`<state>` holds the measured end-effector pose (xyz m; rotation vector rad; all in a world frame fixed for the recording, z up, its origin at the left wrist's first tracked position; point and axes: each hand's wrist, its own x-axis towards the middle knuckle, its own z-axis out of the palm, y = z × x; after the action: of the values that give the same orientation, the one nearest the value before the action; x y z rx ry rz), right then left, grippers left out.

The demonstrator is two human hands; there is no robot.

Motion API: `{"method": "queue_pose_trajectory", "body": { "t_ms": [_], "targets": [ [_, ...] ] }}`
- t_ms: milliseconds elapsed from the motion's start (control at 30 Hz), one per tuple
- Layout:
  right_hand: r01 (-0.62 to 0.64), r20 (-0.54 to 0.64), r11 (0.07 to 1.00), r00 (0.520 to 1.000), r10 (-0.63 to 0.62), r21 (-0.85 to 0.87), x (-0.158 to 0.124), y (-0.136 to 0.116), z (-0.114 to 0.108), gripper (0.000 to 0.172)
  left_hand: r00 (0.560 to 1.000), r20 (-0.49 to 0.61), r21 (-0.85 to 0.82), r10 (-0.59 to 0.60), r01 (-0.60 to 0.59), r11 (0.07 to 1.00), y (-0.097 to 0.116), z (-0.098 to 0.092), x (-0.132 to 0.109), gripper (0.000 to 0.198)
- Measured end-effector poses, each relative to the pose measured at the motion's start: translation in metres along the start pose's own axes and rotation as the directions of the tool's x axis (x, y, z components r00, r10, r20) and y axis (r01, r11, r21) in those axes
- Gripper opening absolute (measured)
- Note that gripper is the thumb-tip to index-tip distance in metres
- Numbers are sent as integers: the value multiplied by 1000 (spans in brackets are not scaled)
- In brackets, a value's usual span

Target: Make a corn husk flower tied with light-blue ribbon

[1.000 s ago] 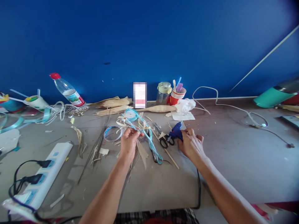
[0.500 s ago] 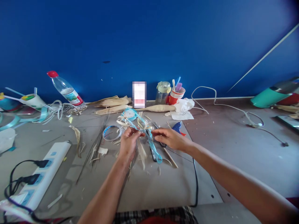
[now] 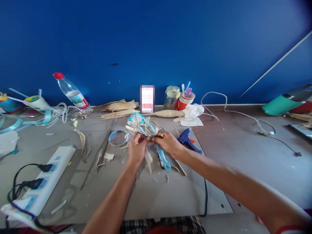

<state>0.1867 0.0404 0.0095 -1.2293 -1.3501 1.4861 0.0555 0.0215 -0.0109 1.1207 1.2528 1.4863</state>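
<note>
My left hand (image 3: 138, 148) and my right hand (image 3: 170, 143) meet over the middle of the table, fingers pinched together around light-blue ribbon (image 3: 163, 161). The exact grip is partly hidden by the fingers. From the ribbon roll (image 3: 136, 119) behind my hands, a length runs down to my fingers; a loop of it lies in front. Pale dried husk strips (image 3: 148, 160) stick out around the pinch and below it. A dark pen-like object, partly covered, lies beside the loop.
A blue glue gun (image 3: 187, 141) lies right of my hands, a tape roll (image 3: 118, 138) and thin dark wires (image 3: 103, 148) to the left. A power strip (image 3: 52, 175) sits front left. Behind stand a tilted bottle (image 3: 74, 96), a jar (image 3: 171, 98) and red paper cups (image 3: 186, 101).
My right hand has moved left and closed its fingers beside my left hand at the ribbon. More of the glue gun now shows. The view has shifted slightly.
</note>
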Motion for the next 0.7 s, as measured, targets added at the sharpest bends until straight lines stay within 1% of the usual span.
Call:
{"method": "queue_pose_trajectory", "body": {
  "t_ms": [133, 233, 300, 367, 467, 600, 700],
  "targets": [
    [-87, -60, 995, 994, 89, 43, -2, -2, 3, 19, 998, -7, 111, 64, -63, 992, 0, 0, -3, 2],
    [-150, -75, 979, 984, 162, 135, -5, -6, 6, 22, 994, -23, 237, 107, -99, 967, 1, -1, -6, 5],
    [-179, -69, 963, 978, 196, 199, -7, -8, 7, 24, 986, -11, 333, 167, -154, 930, 0, -2, -7, 6],
    [-192, -57, 950, 976, 212, 247, -9, -12, 8, 24, 970, 10, 431, 244, -224, 874, -1, -4, -7, 8],
    [-193, -26, 927, 977, 213, 320, -12, -17, 11, 23, 928, 42, 539, 371, -333, 773, 0, -5, -7, 11],
    [-270, 68, 857, 961, 268, 440, -16, -22, 13, 17, 844, 110, 598, 525, -479, 643, 4, -4, -8, 17],
    [-306, 65, 830, 947, 313, 467, -18, -23, 10, 13, 793, 150, 619, 591, -541, 569, 5, -4, -8, 19]
  ]
}}
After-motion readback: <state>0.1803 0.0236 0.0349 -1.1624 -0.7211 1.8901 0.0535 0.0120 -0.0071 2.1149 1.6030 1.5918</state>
